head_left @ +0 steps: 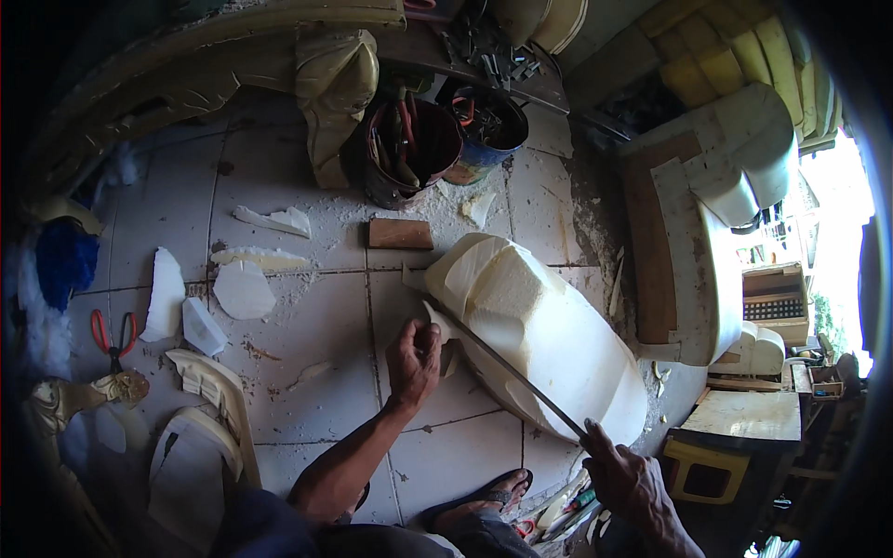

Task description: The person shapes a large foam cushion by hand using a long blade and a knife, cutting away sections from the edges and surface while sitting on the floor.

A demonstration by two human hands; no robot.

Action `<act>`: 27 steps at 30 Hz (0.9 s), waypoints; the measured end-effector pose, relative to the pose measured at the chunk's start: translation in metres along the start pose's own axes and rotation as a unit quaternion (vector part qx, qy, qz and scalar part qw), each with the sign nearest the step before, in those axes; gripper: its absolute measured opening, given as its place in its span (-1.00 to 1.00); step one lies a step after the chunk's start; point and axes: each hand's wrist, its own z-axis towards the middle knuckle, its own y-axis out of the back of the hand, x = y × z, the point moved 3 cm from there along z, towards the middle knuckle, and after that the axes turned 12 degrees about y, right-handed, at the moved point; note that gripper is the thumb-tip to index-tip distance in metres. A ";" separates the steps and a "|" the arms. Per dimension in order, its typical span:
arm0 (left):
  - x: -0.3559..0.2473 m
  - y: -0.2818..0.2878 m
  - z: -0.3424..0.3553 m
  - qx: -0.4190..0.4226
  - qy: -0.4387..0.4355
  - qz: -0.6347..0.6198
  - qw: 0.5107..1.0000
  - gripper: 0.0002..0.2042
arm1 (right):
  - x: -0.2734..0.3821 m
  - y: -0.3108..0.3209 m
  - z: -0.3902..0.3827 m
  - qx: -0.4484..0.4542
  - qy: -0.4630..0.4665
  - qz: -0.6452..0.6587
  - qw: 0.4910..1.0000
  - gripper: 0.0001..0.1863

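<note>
A large cream-coloured foam block point(549, 325), carved with rounded and faceted faces, lies on the tiled floor before me. My right hand point(625, 476) is closed round the near end of a long thin blade point(521, 379), whose handle is hidden in the fist. The blade slants up and left along the block's left side. By its far end, my left hand point(415, 361) is closed, thumb and fingers pinching a thin foam slice point(434, 322). Whether that slice is still joined to the block, I cannot tell.
Beyond the block lie a brown wooden block point(400, 234) and two tool buckets point(409, 153). Foam offcuts point(244, 290) and crumbs litter the floor leftward, near red-handled scissors point(113, 339). A padded seat form point(688, 251) stands at right. My sandalled foot point(498, 493) is close by.
</note>
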 end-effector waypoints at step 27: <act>0.068 -0.031 0.013 0.233 0.289 -0.275 0.887 -0.31 | 0.008 -0.036 0.034 -0.060 0.005 0.063 0.996 -0.35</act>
